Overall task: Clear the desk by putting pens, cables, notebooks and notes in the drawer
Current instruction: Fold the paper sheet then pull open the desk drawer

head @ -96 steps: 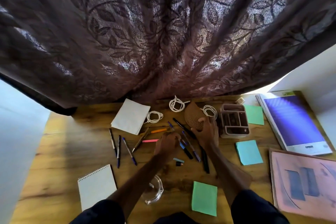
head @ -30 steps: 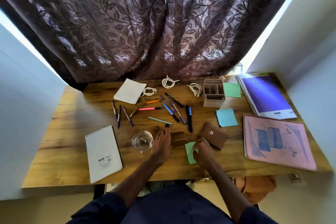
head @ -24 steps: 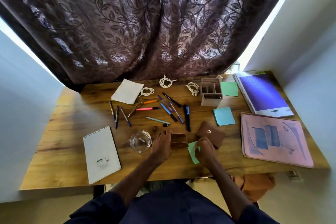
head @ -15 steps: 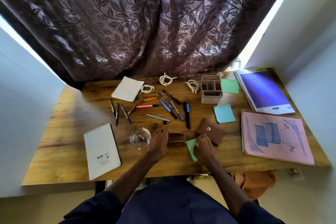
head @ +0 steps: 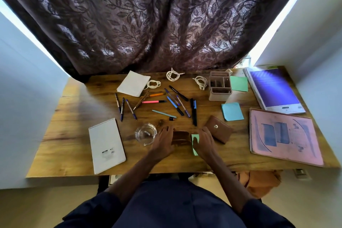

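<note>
Your right hand [head: 203, 142] pinches a green paper sticky note [head: 194, 151] at the near middle of the wooden table [head: 74, 150], probably to lift it for the drawer, which is out of view. Your left hand [head: 162, 141], fingers spread flat, rests against a brown curved leather holder [head: 180, 136], seemingly steadying it. Farther back lie scattered pens [head: 174, 105].

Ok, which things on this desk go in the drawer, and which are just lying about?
For the drawer: pens, three white cables, spiral notepad, white pad, purple notebook, pink notebook, blue notes, green notes, green note at the right hand.

Just lying about: glass dish, brown pouch, desk organiser, brown holder.
</note>
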{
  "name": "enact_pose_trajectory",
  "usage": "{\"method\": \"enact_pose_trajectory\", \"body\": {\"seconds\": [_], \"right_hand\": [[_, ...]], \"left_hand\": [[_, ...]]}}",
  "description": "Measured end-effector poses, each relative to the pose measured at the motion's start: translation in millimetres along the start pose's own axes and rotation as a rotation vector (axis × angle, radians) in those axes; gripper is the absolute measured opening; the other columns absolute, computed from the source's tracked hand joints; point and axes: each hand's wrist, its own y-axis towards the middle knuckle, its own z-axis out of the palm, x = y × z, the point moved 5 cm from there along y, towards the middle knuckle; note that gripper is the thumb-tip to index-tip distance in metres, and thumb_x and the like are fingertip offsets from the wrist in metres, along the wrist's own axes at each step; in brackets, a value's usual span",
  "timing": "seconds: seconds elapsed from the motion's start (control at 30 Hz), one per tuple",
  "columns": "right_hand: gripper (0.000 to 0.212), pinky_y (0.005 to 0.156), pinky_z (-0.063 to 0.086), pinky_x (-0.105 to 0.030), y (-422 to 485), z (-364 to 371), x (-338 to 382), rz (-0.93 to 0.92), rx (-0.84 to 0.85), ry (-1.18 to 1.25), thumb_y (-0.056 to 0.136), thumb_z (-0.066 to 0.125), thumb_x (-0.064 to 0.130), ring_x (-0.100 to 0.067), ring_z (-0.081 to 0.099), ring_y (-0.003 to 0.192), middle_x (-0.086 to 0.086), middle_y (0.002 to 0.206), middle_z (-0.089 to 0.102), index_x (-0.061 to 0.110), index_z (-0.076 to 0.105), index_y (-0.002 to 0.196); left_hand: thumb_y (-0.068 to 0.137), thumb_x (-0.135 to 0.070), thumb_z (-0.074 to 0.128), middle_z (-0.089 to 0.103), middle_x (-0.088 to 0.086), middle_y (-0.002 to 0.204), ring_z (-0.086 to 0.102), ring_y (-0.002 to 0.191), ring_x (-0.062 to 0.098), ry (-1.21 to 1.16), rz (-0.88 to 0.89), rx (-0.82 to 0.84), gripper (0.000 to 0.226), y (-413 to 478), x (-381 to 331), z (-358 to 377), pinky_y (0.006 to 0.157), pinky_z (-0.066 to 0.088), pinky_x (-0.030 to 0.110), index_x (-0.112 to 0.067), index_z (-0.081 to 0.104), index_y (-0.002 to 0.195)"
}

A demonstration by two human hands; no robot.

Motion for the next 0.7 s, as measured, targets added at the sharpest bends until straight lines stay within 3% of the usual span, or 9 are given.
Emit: {"method": "enact_pose_trajectory", "body": {"seconds": [0.1, 0.2, 0.33, 0.43, 0.57, 0.63, 0.7], "right_hand": [[0.032, 0.089, 0.042, -0.023, 6, -3, 21, -0.027, -0.057, 0.049, 0.085, 0.072, 0.008, -0.021, 0.056, 0.115, -0.007, 0.124, 0.061, 0.011, 0.066, 0.116], [0.029, 0.092, 0.042, -0.021, 17, 1, 48, -0.081, -0.1, 0.039, 0.086, 0.067, 0.005, -0.017, 0.058, 0.115, -0.003, 0.119, 0.063, 0.013, 0.067, 0.113], [0.03, 0.099, 0.046, -0.024, 32, 12, 91, -0.116, -0.15, 0.056, 0.084, 0.069, 0.003, -0.015, 0.058, 0.113, -0.002, 0.116, 0.064, 0.011, 0.069, 0.112], [0.022, 0.093, 0.043, -0.019, 37, 19, 121, -0.146, -0.174, 0.059, 0.086, 0.07, 0.01, -0.01, 0.057, 0.103, 0.001, 0.11, 0.064, 0.011, 0.07, 0.108], [0.013, 0.088, 0.044, -0.02, 44, 34, 150, -0.158, -0.162, 0.056, 0.091, 0.065, 0.01, -0.009, 0.053, 0.098, 0.001, 0.106, 0.061, 0.014, 0.07, 0.101], [0.013, 0.086, 0.039, -0.013, 49, 43, 158, -0.147, -0.157, 0.042, 0.091, 0.063, 0.009, -0.009, 0.054, 0.097, 0.001, 0.105, 0.062, 0.017, 0.07, 0.098], [0.014, 0.084, 0.034, -0.01, 57, 51, 163, -0.129, -0.145, 0.029, 0.089, 0.064, 0.009, -0.007, 0.055, 0.098, 0.003, 0.105, 0.063, 0.019, 0.071, 0.097]], "left_hand": [[0.079, -0.04, 0.079, 0.049, 0.005, 0.138, 0.05, 0.125, 0.025, -0.067, 0.026, -0.014, 0.078, 0, 4, -9, 0.096, 0.046, 0.037, -0.019, 0.036, 0.141], [0.083, -0.051, 0.074, 0.046, 0.006, 0.145, 0.049, 0.128, 0.025, -0.154, 0.066, -0.048, 0.082, -5, 7, -29, 0.095, 0.045, 0.039, -0.019, 0.033, 0.146], [0.084, -0.052, 0.073, 0.045, 0.004, 0.147, 0.048, 0.13, 0.022, -0.24, 0.089, -0.055, 0.079, -15, 24, -52, 0.101, 0.044, 0.04, -0.023, 0.033, 0.146], [0.089, -0.042, 0.071, 0.05, 0.008, 0.145, 0.048, 0.131, 0.023, -0.217, 0.134, -0.095, 0.07, -23, 45, -68, 0.106, 0.04, 0.036, -0.017, 0.037, 0.146], [0.089, -0.016, 0.074, 0.058, 0.017, 0.134, 0.057, 0.121, 0.032, -0.14, 0.192, -0.161, 0.054, -27, 78, -88, 0.091, 0.049, 0.037, -0.005, 0.05, 0.137], [0.085, -0.015, 0.076, 0.058, 0.014, 0.131, 0.059, 0.117, 0.031, -0.125, 0.175, -0.158, 0.055, -25, 101, -92, 0.088, 0.054, 0.037, -0.008, 0.051, 0.133], [0.086, -0.018, 0.073, 0.058, 0.007, 0.126, 0.062, 0.108, 0.028, -0.134, 0.16, -0.176, 0.047, -19, 122, -96, 0.075, 0.056, 0.036, -0.012, 0.052, 0.128]]}}
